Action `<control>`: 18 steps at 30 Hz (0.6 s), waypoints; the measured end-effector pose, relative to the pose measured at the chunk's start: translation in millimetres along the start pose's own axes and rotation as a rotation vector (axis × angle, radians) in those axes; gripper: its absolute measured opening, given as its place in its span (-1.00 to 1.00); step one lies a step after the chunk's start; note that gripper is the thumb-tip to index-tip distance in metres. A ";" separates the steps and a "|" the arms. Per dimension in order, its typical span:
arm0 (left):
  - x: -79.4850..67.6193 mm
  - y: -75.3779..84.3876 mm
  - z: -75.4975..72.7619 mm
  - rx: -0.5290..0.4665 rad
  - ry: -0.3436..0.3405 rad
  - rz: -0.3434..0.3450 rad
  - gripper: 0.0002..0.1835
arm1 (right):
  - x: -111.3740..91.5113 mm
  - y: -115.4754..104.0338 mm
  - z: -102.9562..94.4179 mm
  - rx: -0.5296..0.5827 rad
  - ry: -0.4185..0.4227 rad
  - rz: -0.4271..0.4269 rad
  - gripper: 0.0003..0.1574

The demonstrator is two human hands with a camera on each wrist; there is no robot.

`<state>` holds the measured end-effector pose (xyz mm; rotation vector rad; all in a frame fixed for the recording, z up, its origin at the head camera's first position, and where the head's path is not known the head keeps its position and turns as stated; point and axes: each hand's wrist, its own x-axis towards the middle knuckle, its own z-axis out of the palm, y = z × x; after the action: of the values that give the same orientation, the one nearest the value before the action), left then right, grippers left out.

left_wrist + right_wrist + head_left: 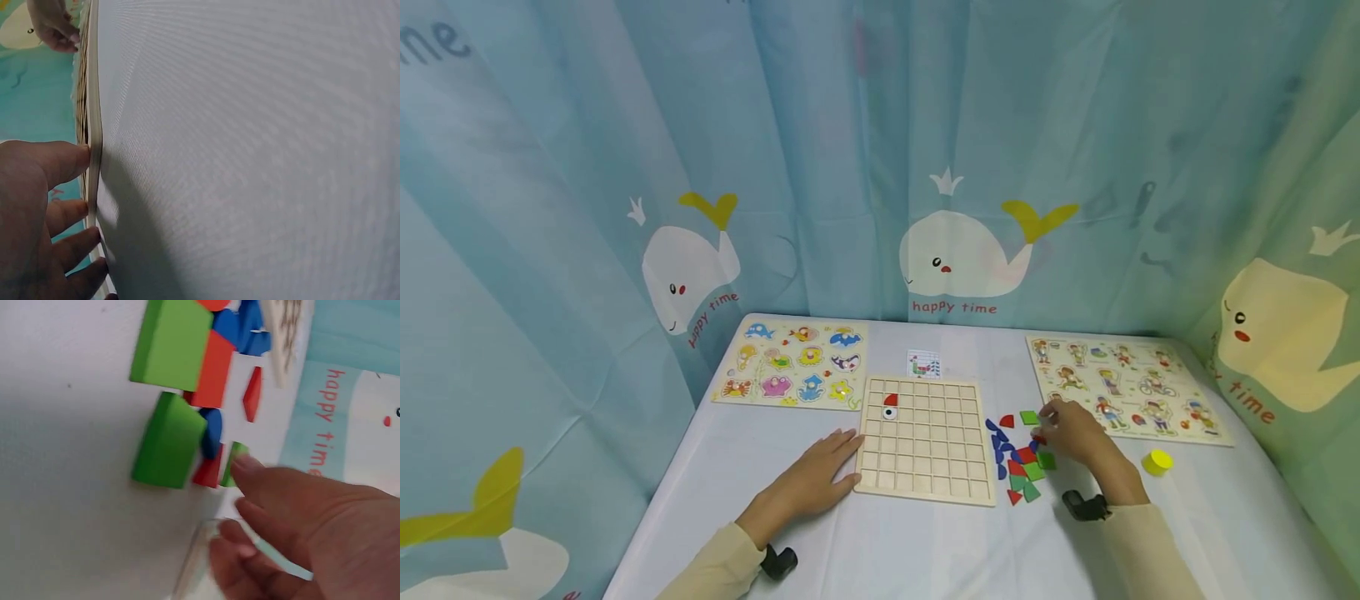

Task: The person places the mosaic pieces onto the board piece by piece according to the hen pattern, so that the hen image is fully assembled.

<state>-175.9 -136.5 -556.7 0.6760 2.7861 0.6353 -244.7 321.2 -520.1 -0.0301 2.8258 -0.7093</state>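
grid board: pale matt wood | blocks: smooth, painted-looking | tabletop: matt woven-looking cloth | curtain: smooth fabric

Both forearms wear long sleeves in a pale cream or light beige, plain on the left sleeve and just as plain on the right sleeve, the cloth looking smooth and matte. Each sleeve reaches down to the wrist and finishes in a simple straight edge, with the bare left hand and bare right hand emerging beyond. A small black device sits at the left wrist, stubby and rounded at its end, with a faint sheen. The right wrist carries a matching black unit, chunky and curved, jutting from the inner side beside the cuff.
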 end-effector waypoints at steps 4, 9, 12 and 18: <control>-0.3 -0.3 -0.4 0.004 -0.004 -0.003 -0.29 | -5.4 3.0 -1.8 0.003 -0.052 -0.045 -0.72; -1.1 0.3 -2.3 0.001 -0.009 -0.003 -0.30 | -8.4 6.6 3.7 0.017 -0.048 -0.062 -0.86; -1.3 1.1 -2.9 -0.002 -0.009 -0.002 -0.30 | -11.2 6.0 3.8 0.019 -0.041 -0.037 -0.83; -0.8 0.9 -2.3 0.002 -0.013 -0.001 -0.30 | -18.3 5.1 0.6 0.017 -0.039 -0.027 -0.79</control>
<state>-175.5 -137.0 -554.1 0.6772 2.7756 0.6261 -226.6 326.8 -519.1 -0.0785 2.7874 -0.7300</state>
